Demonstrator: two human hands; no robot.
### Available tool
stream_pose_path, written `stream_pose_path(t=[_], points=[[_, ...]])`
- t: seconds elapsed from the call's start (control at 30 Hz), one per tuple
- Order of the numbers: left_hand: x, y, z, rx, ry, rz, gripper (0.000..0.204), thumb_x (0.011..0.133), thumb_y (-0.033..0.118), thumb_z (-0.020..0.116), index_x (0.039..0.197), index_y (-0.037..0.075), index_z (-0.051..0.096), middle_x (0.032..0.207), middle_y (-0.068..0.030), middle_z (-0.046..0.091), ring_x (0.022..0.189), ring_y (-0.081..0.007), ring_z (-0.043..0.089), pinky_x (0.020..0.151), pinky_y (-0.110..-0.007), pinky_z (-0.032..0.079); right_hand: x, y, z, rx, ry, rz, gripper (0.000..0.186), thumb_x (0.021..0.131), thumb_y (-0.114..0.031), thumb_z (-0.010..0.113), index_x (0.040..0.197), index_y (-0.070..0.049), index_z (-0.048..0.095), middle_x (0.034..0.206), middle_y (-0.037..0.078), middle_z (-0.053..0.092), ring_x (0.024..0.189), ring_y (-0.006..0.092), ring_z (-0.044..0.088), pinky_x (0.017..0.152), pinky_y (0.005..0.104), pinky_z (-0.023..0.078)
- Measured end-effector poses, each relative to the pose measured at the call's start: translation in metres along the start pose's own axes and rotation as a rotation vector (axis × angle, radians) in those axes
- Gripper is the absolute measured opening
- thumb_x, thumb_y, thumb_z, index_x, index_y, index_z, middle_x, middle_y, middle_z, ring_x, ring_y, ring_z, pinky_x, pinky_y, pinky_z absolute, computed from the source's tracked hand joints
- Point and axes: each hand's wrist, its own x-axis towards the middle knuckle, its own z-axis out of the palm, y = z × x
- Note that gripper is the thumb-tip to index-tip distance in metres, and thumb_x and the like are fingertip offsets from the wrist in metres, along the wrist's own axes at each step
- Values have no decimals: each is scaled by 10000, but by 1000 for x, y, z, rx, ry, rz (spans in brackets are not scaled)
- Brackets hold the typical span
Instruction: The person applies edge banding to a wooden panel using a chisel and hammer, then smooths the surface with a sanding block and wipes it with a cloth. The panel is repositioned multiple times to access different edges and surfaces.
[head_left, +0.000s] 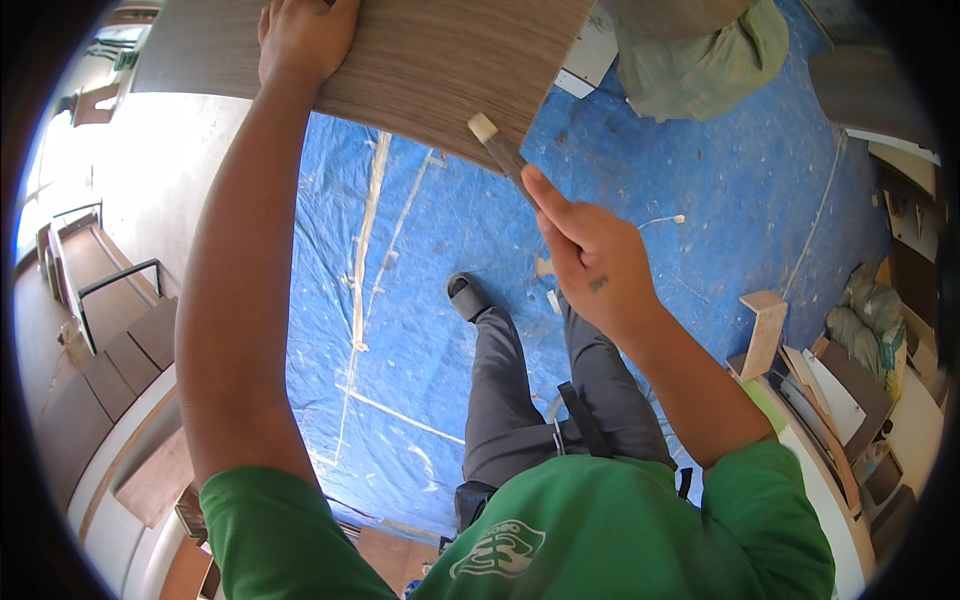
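A wood-grain board (430,60) in greyish brown lies across the top of the head view. My left hand (308,42) rests on it near its left part, fingers stretched out and partly cut off by the picture's upper edge. In front of the board's near right corner, my right hand (595,255) is closed round a slim grey-brown stick with a pale, blunt tip (500,150). The thumb lies along the stick, and its tip overlaps the board in the picture. Whether the tip touches the board, I cannot tell.
A blue plastic sheet (400,290) with tape strips covers the floor under my feet. Beyond the board, at the right, stands a bulky greenish cloth-covered thing (705,65). Offcuts and panels (825,390) pile up at right; a black-handled metal frame (120,275) stands left.
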Motion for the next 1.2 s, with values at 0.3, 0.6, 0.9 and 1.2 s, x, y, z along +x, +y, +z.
stream_pose_path(t=[0.3, 0.6, 0.9, 1.2], points=[[25, -25, 12, 38, -34, 109, 713, 1031, 556, 466, 1529, 45, 457, 1635, -172, 376, 1540, -348, 278, 1271, -450, 199, 71, 34, -30, 227, 283, 12, 454, 1041, -208, 621, 1492, -206, 568, 698, 41, 608, 531, 127, 542, 511, 323, 467], [-111, 32, 34, 197, 8, 764, 740, 958, 602, 569, 1517, 122, 499, 1642, -107, 383, 1518, -332, 337, 1256, -483, 232, -2, 28, -85, 470, 269, 466, 553, 1044, -240, 622, 1551, -85, 464, 699, -29, 513, 494, 36, 427, 407, 218, 374], [-257, 26, 21, -496, -432, 754, 546, 891, 320, 762, 1349, 62, 615, 1448, -165, 559, 1325, -320, 534, 1063, -456, 449, 8, 13, -87, 469, 104, 332, 514, 1055, -208, 592, 1540, -81, 477, 739, -23, 529, 544, 28, 448, 450, 208, 392], [-217, 45, 17, -92, 34, 397, 579, 906, 367, 737, 1412, 119, 603, 1496, -86, 555, 1446, -293, 440, 1203, -494, 293, 11, 5, -54, 337, 47, 118, 473, 1068, -167, 575, 1527, -79, 498, 834, -9, 570, 604, 27, 441, 523, 194, 385]])
